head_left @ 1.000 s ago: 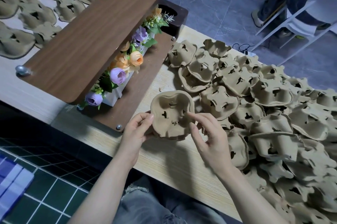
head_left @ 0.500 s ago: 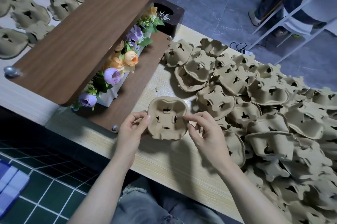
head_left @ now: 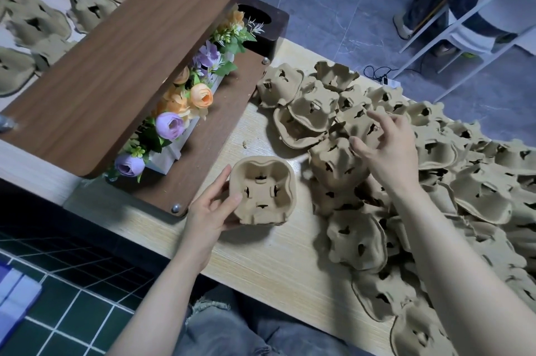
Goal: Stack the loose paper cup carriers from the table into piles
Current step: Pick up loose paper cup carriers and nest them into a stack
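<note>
Far-left carriers (head_left: 43,5): I see a spread of them lying singly on the pale surface beyond the wooden board; they are blurred and out of my reach from here.
Wooden board (head_left: 121,65): it runs diagonally over a planter of artificial flowers (head_left: 185,112), fencing off my working strip of table (head_left: 261,263) on its left side.
Left hand (head_left: 213,212): I have it curled round the near-left edge of the held stack, thumb on the rim and fingers underneath, so the stack stays hollow side up and ready to take another.
Held stack (head_left: 265,192): it sits low over the bare patch of table, just beside the board's corner. I judge it to be a few carriers nested, but the side view is too thin to count.
Right hand (head_left: 388,147): fingers spread and loosely bent, it hovers over the heap and touches one carrier. I cannot tell whether it has a hold yet.
Loose heap (head_left: 435,196): carriers lie jumbled, tilted and overlapping across the right of the table, so most of the task looks to remain.
Risk: I expect neighbours to snag when one lifts.
</note>
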Demonstrator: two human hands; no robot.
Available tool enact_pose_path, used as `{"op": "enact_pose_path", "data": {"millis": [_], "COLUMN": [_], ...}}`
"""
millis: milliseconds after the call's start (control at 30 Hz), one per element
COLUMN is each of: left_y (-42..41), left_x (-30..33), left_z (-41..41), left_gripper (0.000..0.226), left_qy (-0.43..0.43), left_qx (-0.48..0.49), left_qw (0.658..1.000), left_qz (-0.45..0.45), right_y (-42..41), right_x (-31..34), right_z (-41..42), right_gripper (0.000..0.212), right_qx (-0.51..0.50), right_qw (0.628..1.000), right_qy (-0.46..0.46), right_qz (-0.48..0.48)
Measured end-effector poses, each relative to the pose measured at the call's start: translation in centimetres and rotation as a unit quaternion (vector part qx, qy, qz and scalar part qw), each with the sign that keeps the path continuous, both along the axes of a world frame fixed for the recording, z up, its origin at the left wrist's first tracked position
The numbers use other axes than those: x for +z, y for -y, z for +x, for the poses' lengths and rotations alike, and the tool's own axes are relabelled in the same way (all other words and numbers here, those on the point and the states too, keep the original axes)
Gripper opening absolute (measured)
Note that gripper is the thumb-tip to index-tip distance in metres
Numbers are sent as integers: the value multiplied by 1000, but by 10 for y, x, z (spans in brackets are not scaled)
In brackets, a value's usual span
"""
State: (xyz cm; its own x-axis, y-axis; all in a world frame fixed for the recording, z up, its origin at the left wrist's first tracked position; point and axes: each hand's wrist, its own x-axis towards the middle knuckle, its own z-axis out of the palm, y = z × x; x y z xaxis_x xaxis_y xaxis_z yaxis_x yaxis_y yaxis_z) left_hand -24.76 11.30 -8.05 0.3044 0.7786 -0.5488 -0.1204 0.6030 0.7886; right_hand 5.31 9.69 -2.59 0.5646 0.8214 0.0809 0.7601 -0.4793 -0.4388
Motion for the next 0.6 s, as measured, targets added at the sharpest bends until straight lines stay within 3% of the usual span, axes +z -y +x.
{"op": "enact_pose_path", "data": {"millis": [167,367,600], "left_y": [1,-4,-7], "left_x": [-1,-1,-1], "left_z": [6,11,9], "left_gripper": [52,52,54], "left_qy": [-4,0,14], "left_qx": [2,-11,-5], "left_qw": [1000,1000,1000], "left_qz": [11,14,3], "right_y": [-11,-11,-1], "right_x": [-4,-6,-16], "right_z": [15,34,39], "right_gripper": [69,75,78], "right_qx": [-4,24,59], "right_qw": [997,994,986], "right_qy": [-3,-5,79], "right_qz": [-76,-104,-135]}}
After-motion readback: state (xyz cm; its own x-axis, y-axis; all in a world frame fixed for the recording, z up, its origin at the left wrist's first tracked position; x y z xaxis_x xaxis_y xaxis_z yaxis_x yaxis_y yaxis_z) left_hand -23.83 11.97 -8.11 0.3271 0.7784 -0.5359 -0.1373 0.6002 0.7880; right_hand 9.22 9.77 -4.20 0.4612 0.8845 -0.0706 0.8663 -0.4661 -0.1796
